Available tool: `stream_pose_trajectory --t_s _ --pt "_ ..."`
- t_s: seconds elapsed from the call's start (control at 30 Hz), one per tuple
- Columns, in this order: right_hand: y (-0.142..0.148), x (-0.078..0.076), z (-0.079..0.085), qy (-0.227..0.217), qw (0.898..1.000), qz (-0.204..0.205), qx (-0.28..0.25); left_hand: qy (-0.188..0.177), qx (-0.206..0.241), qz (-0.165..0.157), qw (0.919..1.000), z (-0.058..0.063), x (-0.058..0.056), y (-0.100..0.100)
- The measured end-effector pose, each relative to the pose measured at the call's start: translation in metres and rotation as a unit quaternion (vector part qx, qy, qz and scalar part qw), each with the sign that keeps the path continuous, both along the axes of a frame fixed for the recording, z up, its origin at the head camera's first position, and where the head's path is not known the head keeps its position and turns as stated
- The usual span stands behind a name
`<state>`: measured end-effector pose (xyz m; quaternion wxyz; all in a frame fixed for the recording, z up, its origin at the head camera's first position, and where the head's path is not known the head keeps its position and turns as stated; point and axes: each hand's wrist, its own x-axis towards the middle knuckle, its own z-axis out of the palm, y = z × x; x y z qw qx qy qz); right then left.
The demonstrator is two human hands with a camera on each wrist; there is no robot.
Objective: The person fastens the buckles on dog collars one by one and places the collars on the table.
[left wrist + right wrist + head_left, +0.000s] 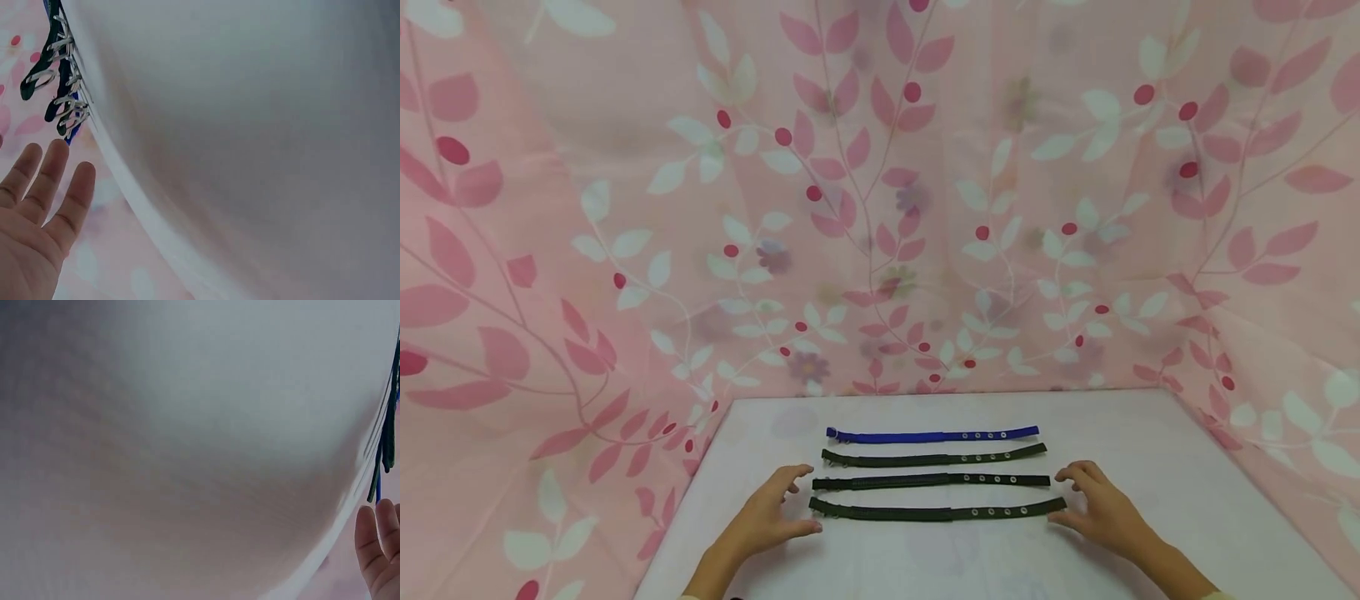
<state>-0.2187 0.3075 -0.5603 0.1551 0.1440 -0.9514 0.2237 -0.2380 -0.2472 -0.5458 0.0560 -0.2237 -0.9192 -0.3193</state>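
Buckled collars lie side by side across the white table in the head view. Farthest back is a blue collar; in front of it are a dark green collar, a blackish collar and the nearest dark green collar. My left hand is at their buckle ends, fingers loosely bent and nothing held. At the eyelet ends, my right hand is spread the same way, its thumb right at the nearest collar's tip. Metal buckles show beyond the left fingertips in the left wrist view.
The white table has its far edge just behind the blue collar. Pink cloth with leaf and berry prints hangs behind the table and along both sides.
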Motion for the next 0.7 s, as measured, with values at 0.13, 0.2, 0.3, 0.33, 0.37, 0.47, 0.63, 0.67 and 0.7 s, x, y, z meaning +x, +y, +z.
stream_pose_trajectory --t_s 0.13,0.2,0.3,0.33,0.37,0.47,0.63,0.67,0.7 --pt "0.002 -0.001 0.0 -0.048 0.999 0.013 -0.014 -0.028 -0.008 -0.025 0.9993 -0.003 0.0 0.003" --pt "0.004 -0.003 0.0 -0.073 0.997 0.031 -0.018 -0.043 -0.005 -0.039 0.9983 -0.003 0.0 0.003" --pt "0.006 -0.005 0.0 -0.117 0.992 0.05 -0.02 -0.052 -0.008 -0.052 0.9972 -0.001 -0.002 0.004" --pt "0.007 -0.006 0.0 -0.132 0.99 0.056 -0.02 -0.052 -0.007 -0.055 0.9971 -0.001 -0.003 0.005" --pt "0.007 -0.007 0.001 -0.146 0.987 0.057 -0.021 -0.054 -0.009 -0.056 0.9969 0.0 -0.003 0.006" --pt "0.008 -0.008 0.0 -0.172 0.982 0.07 -0.031 -0.057 -0.017 -0.061 0.9964 -0.001 -0.003 0.007" --pt "0.004 -0.009 0.0 -0.191 0.975 0.102 -0.047 -0.069 -0.029 -0.083 0.9937 -0.003 -0.003 0.011" --pt "0.002 -0.009 0.0 -0.193 0.974 0.106 -0.046 -0.074 -0.029 -0.09 0.9928 -0.004 -0.003 0.012" --pt "0.0 -0.009 0.0 -0.193 0.974 0.107 -0.044 -0.081 -0.029 -0.095 0.9918 -0.004 -0.003 0.013"
